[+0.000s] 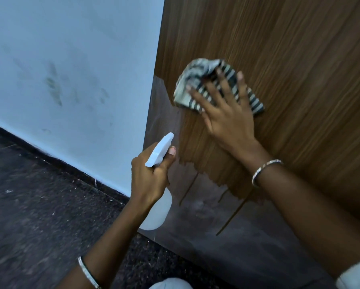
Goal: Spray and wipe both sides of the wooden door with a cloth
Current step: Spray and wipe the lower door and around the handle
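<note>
Lower corner of the wooden door (289, 49), seen from above, with the pale wall (70, 59) to its left and the dark speckled floor (39, 215) below. The right hand (227, 113) lies flat, fingers spread, pressing a striped cloth (198, 80) against the door face, near the door's free vertical edge. The left hand (150, 176) is wrapped around the neck of a white spray bottle (160, 149), nozzle aimed up toward the door, just beside that edge and lower than the cloth. A dull, hazy patch (206, 209) with thin drip trails covers the door below and to the left of the cloth, toward the bottom edge. The right hand is the nearer; the wipe probably has to travel downward along the vertical grain.
</note>
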Available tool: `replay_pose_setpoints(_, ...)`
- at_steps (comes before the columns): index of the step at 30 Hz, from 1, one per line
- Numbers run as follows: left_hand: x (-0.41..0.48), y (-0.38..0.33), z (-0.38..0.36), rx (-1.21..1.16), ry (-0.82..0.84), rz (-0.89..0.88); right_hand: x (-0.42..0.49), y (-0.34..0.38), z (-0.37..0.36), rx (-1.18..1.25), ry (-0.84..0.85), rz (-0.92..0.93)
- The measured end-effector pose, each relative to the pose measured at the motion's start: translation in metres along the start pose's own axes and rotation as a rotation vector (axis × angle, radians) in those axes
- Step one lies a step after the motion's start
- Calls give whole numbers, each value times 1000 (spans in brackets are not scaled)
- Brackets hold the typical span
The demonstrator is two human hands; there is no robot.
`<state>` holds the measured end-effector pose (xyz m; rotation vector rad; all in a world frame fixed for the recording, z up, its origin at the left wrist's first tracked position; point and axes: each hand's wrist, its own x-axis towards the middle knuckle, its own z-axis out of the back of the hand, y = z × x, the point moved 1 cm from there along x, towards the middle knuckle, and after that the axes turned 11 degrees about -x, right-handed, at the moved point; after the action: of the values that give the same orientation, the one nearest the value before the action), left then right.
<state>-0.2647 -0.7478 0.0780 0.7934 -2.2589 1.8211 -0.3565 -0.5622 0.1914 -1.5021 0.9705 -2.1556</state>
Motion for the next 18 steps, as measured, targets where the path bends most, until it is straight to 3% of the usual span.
replay_pose_setpoints(5, 4, 1, 11, 8, -12, -1, 5, 21, -6, 23, -35, -102)
replay_pose_setpoints(10, 4, 4, 28, 2, -20, -12, -96, 87, -33, 35, 21, 393)
replay_pose_setpoints(13, 2, 5, 37, 18, -28, -16, -96, 85, -32, 24, 64, 462)
replay_pose_setpoints(15, 4, 4, 41, 28, -31, -14, -68, 71, -26, 10, 45, 412)
replay_pose_setpoints(18, 9, 0, 46, 40, -41, -22, -2, 43, -12, -1, -5, 145)
